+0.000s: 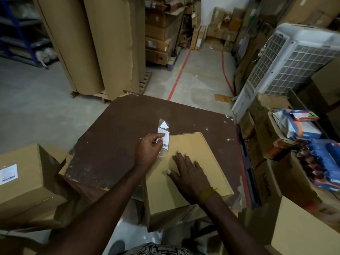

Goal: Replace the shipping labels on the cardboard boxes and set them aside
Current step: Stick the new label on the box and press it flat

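Observation:
A plain cardboard box [193,148] lies on the brown table [114,144], its near end hanging over the table's front edge. My right hand [189,173] presses flat on the box top with fingers spread. My left hand [149,150] pinches a white shipping label [164,138] with a barcode, stuck in clear tape or film, at the box's far left corner. The label is partly folded and lifted off the box. A second box [27,179] with a white label [8,173] on it stands at the left.
Tall cardboard rolls [88,45] stand behind the table. An air cooler [287,65] and open cartons of packaged goods [298,137] crowd the right side. A plain box [303,225] sits at the near right. Stacked boxes line the back aisle.

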Motion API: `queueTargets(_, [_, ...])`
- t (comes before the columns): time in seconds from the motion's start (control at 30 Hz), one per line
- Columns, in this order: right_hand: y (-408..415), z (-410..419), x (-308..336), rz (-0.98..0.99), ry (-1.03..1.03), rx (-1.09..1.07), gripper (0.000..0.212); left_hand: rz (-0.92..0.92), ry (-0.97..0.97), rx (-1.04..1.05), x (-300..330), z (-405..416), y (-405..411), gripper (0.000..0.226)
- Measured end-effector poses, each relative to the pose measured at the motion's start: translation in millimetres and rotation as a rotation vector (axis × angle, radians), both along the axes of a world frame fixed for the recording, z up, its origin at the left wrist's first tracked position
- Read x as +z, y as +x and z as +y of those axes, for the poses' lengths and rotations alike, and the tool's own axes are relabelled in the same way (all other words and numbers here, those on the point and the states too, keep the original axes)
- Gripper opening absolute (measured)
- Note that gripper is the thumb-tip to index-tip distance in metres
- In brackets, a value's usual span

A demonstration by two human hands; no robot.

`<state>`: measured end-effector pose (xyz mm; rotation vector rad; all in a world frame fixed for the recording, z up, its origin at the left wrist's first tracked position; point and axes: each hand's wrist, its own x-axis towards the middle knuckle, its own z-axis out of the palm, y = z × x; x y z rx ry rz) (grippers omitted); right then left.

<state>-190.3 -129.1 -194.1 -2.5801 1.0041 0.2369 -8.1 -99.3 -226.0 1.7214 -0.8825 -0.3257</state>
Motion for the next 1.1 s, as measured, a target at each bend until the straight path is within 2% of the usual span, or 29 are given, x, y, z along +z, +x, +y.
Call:
queueTargets(0.13, [-10.0, 14.9, -2.6, 0.02, 0.018, 0.022, 0.077, -0.007, -0.005, 0.01, -1.8, 1.3, -0.6, 0.026])
queueTargets(0.23, [-29.8, 33.5, -2.2, 0.021, 0.011, 0.053, 0.101, -0.013, -0.015, 0.02, -3.0, 2.4, -1.0, 0.025])
queueTargets(0.3, [-28.2, 28.2, -0.5, 0.039, 0.011, 0.061, 0.108, -0.017, -0.019, 0.013, -2.0, 1.8, -0.4, 0.025])
queueTargets(0.47, [-0.2, 1.0, -8.6, 0.081, -0.035, 0.018, 0.085, -0.05, 0.003, -0.008, -3.5, -0.3, 1.8, 0.027])
queueTargets(0.6, [-20.4, 25.2, -8.3, 0.059, 0.006, 0.049, 0.098, -0.049, 0.012, 0.006, -3.6, 2.1, -1.2, 0.025])
queueTargets(0.67, [-37.0, 37.3, -8.2, 0.054, -0.005, 0.08, 0.098, -0.027, -0.006, 0.008, -3.6, 3.1, -1.4, 0.026])
queueTargets(0.83, [-22.1, 10.8, -6.3, 0.08, 0.003, 0.011, 0.102, -0.022, 0.006, 0.01, -1.8, 0.7, -1.0, 0.025])
queueTargets(1.0, [-11.4, 13.6, -8.5, 0.087, -0.022, -0.009, 0.088, -0.012, 0.01, -0.013, -2.5, 0.8, -1.7, 0.026])
queueTargets(1.1, [-35.8, 37.4, -8.5, 0.07, -0.022, 0.049, 0.091, -0.027, 0.013, 0.002, -1.9, 3.4, -2.5, 0.031])
